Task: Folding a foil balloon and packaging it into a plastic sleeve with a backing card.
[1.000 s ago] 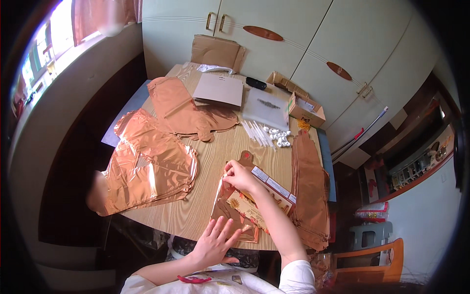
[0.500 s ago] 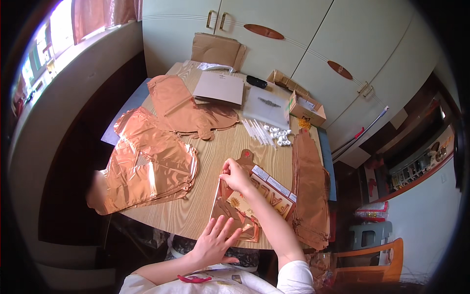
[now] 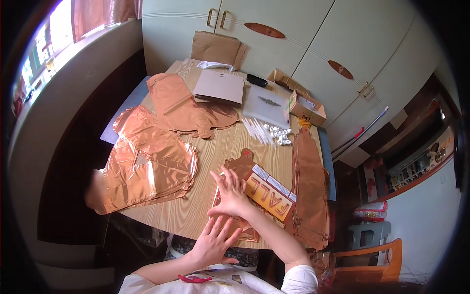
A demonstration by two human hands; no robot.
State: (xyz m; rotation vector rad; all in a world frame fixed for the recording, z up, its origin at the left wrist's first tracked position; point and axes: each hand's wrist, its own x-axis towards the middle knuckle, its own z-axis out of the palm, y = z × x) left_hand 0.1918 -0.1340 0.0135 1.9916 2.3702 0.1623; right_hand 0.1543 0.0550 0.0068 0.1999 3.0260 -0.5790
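Observation:
A folded copper-coloured foil balloon (image 3: 243, 162) lies near the table's front edge, its rounded tab with a red mark pointing away from me. My right hand (image 3: 231, 197) rests over its middle, fingers spread, the palm side hidden. Just nearer to me, my left hand (image 3: 214, 240) lies flat at the balloon's near end, fingers stretched out. Neither hand grips anything that I can see. Beside the right hand, partly under its forearm, is a printed card (image 3: 270, 193) with large brown letters on orange and a white-and-blue strip on top.
Flat copper foil balloons (image 3: 142, 164) are piled at left, more (image 3: 174, 103) behind them. A narrow foil stack (image 3: 311, 191) lines the right edge. Farther back are white straws (image 3: 258, 131), small white pieces (image 3: 281, 134), a grey-white box (image 3: 219, 87), a clear bag (image 3: 267, 110) and an open carton (image 3: 308, 108).
My right hand has let go of the balloon's left edge, opened and come nearer to my left hand. The loose cover over the card now lies off its letters. My left hand stays put.

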